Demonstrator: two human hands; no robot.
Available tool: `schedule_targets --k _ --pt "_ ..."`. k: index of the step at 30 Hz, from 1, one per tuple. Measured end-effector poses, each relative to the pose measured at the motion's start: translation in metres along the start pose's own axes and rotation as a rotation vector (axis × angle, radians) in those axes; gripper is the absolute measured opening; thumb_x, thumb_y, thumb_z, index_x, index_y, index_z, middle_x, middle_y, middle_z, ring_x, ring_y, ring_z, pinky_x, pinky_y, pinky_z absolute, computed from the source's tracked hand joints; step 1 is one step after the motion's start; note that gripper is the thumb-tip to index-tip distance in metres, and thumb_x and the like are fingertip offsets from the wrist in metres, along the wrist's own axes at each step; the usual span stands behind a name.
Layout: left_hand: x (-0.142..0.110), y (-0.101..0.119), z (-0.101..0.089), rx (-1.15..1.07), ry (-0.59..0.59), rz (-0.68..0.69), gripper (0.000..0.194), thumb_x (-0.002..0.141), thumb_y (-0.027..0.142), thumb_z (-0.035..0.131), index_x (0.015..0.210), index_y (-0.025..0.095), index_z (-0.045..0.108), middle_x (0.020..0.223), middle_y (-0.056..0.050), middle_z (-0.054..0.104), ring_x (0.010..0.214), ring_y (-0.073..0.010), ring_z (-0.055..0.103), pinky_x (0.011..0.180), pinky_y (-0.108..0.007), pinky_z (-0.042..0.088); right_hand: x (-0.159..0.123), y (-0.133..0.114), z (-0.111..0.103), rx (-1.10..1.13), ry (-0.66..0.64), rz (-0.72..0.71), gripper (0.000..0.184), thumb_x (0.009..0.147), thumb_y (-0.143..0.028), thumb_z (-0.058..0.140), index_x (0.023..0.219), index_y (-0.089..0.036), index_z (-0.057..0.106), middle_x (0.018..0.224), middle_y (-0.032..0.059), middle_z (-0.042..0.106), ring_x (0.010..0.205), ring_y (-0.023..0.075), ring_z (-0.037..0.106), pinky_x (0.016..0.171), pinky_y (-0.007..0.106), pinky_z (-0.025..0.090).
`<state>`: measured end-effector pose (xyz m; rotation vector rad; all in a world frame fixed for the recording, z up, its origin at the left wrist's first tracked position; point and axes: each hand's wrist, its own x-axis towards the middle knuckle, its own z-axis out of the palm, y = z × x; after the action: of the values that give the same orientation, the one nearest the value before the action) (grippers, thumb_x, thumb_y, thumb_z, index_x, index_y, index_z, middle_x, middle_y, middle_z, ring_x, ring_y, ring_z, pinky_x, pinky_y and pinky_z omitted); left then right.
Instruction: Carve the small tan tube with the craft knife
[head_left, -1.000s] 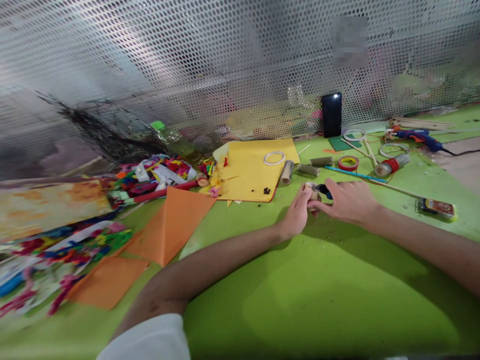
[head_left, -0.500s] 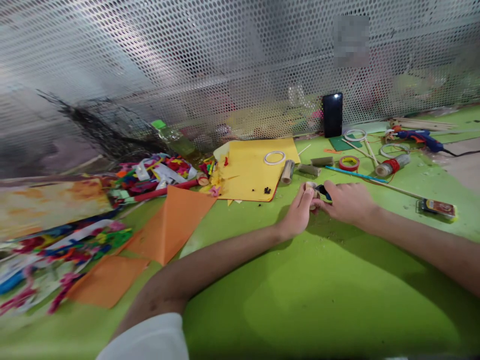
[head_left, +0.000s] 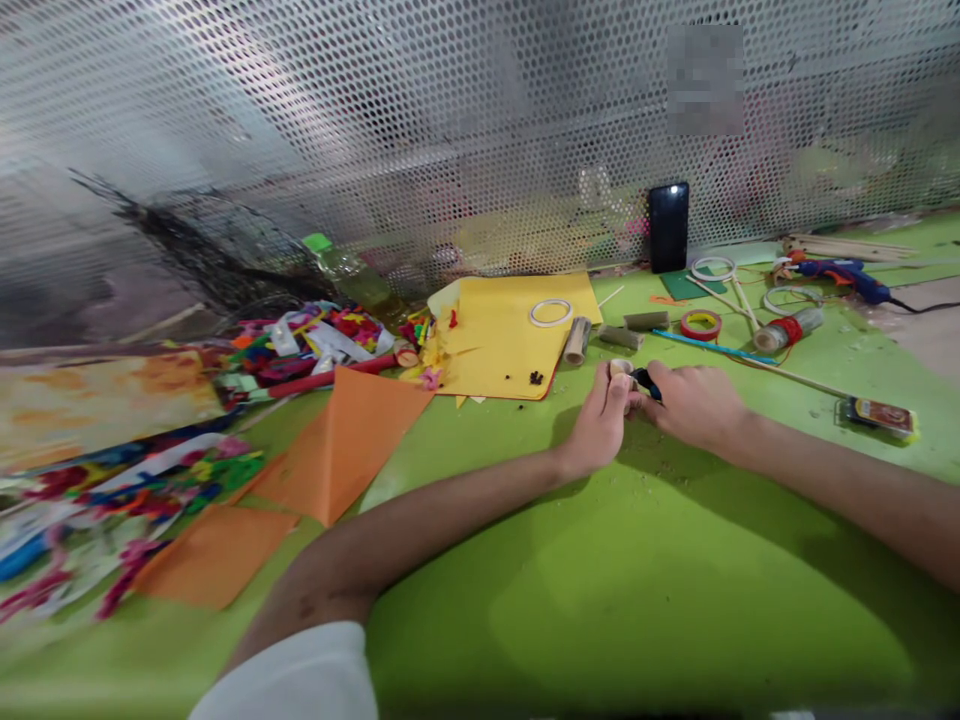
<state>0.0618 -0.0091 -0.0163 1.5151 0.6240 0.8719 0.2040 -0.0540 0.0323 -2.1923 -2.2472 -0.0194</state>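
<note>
Near the middle of the green table (head_left: 600, 600), my two hands meet. My left hand (head_left: 596, 430) is closed around a short, pale, round tube piece (head_left: 619, 368), its fingers covering most of it. My right hand (head_left: 694, 402) grips a dark-handled cutter (head_left: 649, 384) against the right side of that piece; the blade is hard to make out. Small shavings lie on the table below my hands. Just beyond them are a short tube piece (head_left: 577, 340) standing tilted and two more tube pieces (head_left: 621, 337) lying down.
To the left lie orange paper (head_left: 337, 450) and heaps of colourful scraps (head_left: 315, 340). Yellow sheets (head_left: 510, 340) and a phone (head_left: 669, 228) are behind my hands. At right are a tape roll (head_left: 700, 324), a blue glue gun (head_left: 844, 275), a red-wrapped bottle (head_left: 789, 328) and a small box (head_left: 879, 416).
Almost nothing differs. My hands keep their grip on the tube piece and the cutter, with only a slight shift of the fingers and of the camera view.
</note>
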Motion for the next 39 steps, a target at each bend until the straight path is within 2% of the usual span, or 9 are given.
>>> schedule_targets --k 8,16,25,32,37,39 --pt "-0.001 -0.001 0.0 0.002 -0.006 0.037 0.035 0.099 0.055 0.037 0.102 0.02 0.04 0.089 -0.001 0.051 0.075 -0.0122 0.052 0.068 -0.027 0.042 0.0 -0.001 0.0 0.025 0.004 0.008 0.054 0.099 -0.055 0.024 0.11 -0.016 0.06 0.091 0.0169 0.073 0.082 0.029 0.07 0.059 0.033 0.038" --pt "-0.001 0.004 0.0 0.017 -0.021 0.021 0.037 0.097 0.056 0.04 0.096 0.02 0.044 0.08 0.0 0.045 0.067 -0.0124 0.045 0.062 -0.027 0.04 -0.001 0.004 0.002 0.024 0.035 -0.017 0.069 0.094 -0.069 0.018 0.109 -0.017 0.061 0.089 0.0157 0.073 0.079 0.0283 0.069 0.058 0.033 0.036" --pt "-0.001 0.008 0.001 0.098 0.009 0.026 0.029 0.099 0.048 0.038 0.09 0.021 0.042 0.085 -0.001 0.046 0.079 -0.0152 0.045 0.074 -0.029 0.041 -0.002 0.008 0.003 -0.015 0.033 -0.019 0.074 0.09 -0.076 0.017 0.108 -0.018 0.06 0.089 0.0146 0.074 0.077 0.0298 0.069 0.057 0.033 0.035" --pt "0.0 0.008 0.001 0.085 -0.033 0.02 0.024 0.1 0.042 0.035 0.094 0.021 0.043 0.079 0.0 0.046 0.074 -0.0145 0.046 0.073 -0.03 0.044 -0.003 0.011 0.001 -0.054 0.036 -0.027 0.074 0.089 -0.076 0.018 0.109 -0.018 0.059 0.089 0.0156 0.074 0.077 0.0304 0.069 0.059 0.033 0.036" --pt "-0.003 0.011 0.001 0.096 -0.115 0.004 0.025 0.099 0.043 0.04 0.094 0.019 0.047 0.087 -0.003 0.051 0.081 -0.0168 0.05 0.079 -0.033 0.048 -0.007 0.009 -0.003 -0.083 0.061 -0.031 0.072 0.089 -0.076 0.022 0.111 -0.018 0.059 0.092 0.0154 0.074 0.077 0.03 0.069 0.057 0.033 0.033" --pt "-0.003 0.011 0.002 0.078 -0.111 0.021 0.023 0.099 0.042 0.04 0.096 0.02 0.047 0.091 -0.003 0.052 0.085 -0.017 0.051 0.083 -0.033 0.047 -0.008 0.009 -0.004 -0.086 0.069 -0.03 0.071 0.09 -0.075 0.023 0.112 -0.018 0.059 0.091 0.0146 0.075 0.077 0.0294 0.069 0.057 0.033 0.032"
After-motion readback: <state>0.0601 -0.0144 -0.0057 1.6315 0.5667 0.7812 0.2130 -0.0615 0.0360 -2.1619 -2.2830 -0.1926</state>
